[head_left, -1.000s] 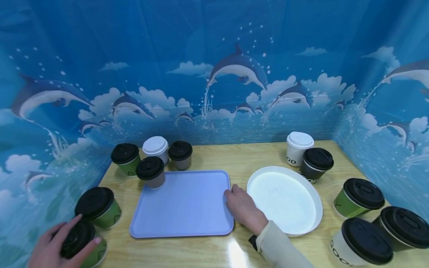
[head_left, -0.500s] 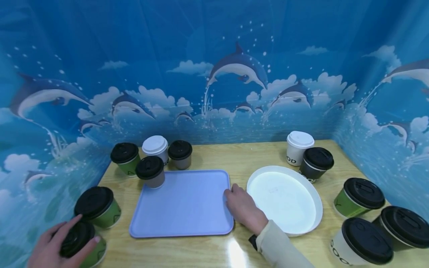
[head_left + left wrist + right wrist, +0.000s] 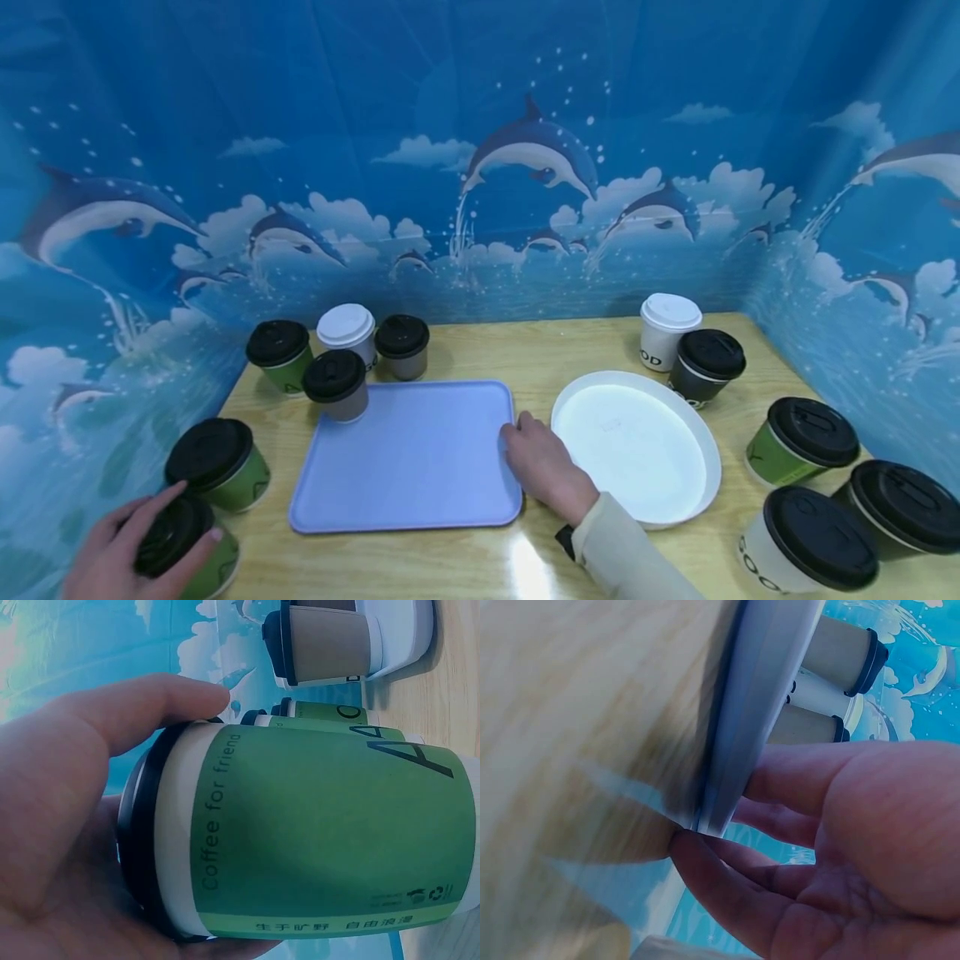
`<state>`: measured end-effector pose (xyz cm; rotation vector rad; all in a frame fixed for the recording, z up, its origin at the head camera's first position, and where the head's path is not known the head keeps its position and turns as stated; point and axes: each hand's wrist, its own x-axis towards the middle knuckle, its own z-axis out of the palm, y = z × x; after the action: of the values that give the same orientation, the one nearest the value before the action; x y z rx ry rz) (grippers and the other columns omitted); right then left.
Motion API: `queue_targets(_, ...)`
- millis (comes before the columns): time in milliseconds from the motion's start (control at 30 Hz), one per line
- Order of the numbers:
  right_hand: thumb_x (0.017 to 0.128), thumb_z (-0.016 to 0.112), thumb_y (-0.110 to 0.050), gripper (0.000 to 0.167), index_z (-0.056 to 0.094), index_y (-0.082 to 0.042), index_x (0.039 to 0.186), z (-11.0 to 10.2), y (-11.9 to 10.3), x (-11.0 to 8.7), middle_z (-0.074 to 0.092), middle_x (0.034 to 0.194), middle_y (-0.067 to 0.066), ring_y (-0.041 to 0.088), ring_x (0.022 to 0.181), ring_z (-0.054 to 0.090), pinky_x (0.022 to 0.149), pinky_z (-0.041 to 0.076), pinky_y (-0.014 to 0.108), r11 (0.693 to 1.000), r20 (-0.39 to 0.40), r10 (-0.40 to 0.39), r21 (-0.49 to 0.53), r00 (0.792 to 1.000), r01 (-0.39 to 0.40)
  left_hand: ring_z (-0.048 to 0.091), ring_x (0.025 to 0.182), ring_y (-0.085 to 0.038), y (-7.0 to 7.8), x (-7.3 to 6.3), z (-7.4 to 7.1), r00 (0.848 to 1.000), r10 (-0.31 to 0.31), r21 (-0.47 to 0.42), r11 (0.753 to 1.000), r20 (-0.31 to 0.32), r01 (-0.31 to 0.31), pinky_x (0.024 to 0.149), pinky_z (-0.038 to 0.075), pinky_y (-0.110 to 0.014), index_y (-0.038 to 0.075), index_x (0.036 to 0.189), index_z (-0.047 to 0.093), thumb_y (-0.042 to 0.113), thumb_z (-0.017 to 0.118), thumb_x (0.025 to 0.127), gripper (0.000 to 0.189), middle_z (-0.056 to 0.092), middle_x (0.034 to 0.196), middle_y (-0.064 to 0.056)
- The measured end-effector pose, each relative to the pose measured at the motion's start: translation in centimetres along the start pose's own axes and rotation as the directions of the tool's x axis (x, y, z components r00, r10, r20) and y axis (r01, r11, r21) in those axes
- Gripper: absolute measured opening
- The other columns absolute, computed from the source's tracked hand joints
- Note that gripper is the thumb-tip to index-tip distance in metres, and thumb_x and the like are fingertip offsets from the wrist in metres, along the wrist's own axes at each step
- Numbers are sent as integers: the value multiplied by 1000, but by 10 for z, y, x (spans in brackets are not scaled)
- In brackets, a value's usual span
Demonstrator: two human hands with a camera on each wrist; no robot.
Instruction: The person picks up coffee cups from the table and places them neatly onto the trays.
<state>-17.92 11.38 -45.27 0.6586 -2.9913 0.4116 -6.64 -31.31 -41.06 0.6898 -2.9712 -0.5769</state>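
Observation:
At the lower left, my left hand [image 3: 123,546] grips a green paper coffee cup [image 3: 330,832] around its black lid [image 3: 142,825]. The cup is upright on the table, and the head view shows part of it behind the fingers. My right hand [image 3: 547,467] is at the right edge of a lavender rectangular tray [image 3: 420,458]. Its thumb and fingers pinch the tray's rim [image 3: 742,727] in the right wrist view, with one fingertip touching the table. A grey-brown cup [image 3: 341,387] with a black lid stands on the tray's far left corner.
Another green cup [image 3: 225,467] stands just beyond the held one. Behind the tray are a green cup [image 3: 285,358], a white-lidded cup [image 3: 348,329] and a grey-brown cup [image 3: 405,350]. A round white tray [image 3: 637,450] lies to the right, with several lidded cups beyond it.

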Motion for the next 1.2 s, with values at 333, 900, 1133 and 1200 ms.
queue_targets(333, 97, 64, -4, 9, 66, 3, 101, 0, -1, 0, 53, 89, 16, 26, 71, 52, 59, 49, 41, 1000, -5, -3, -4, 1000, 3, 35, 121, -64, -1, 0, -4, 998, 45, -35, 998, -48, -47, 94, 36, -77, -9, 145, 48, 47, 75, 91, 83, 32, 138, -50)
queue_targets(900, 97, 63, -4, 8, 65, 3, 99, 1, -1, -1, 53, 88, 16, 26, 71, 52, 58, 49, 42, 1000, -15, -2, -1, 1000, 2, 37, 120, -63, 13, -10, -6, 988, 90, -71, 993, -122, -99, 95, 36, -76, -9, 141, 51, 43, 78, 89, 78, 38, 138, -46)
queue_targets(1133, 99, 62, -5, 11, 67, 4, 104, 1, -1, 0, 54, 90, 16, 25, 72, 53, 59, 50, 41, 1000, 8, 15, 0, 1000, -15, 34, 125, -62, 19, -11, -6, 992, 30, -102, 994, -121, -43, 99, 33, -76, -6, 145, 49, 43, 77, 90, 79, 34, 143, -45)
queue_targets(1200, 99, 62, -5, 12, 67, 4, 104, 1, -1, 0, 54, 90, 16, 25, 72, 53, 60, 50, 42, 1000, 6, 16, -2, 1000, -16, 33, 126, -62, 20, -12, -6, 991, 29, -103, 994, -134, -43, 100, 32, -75, -6, 145, 50, 42, 77, 90, 78, 35, 143, -44)
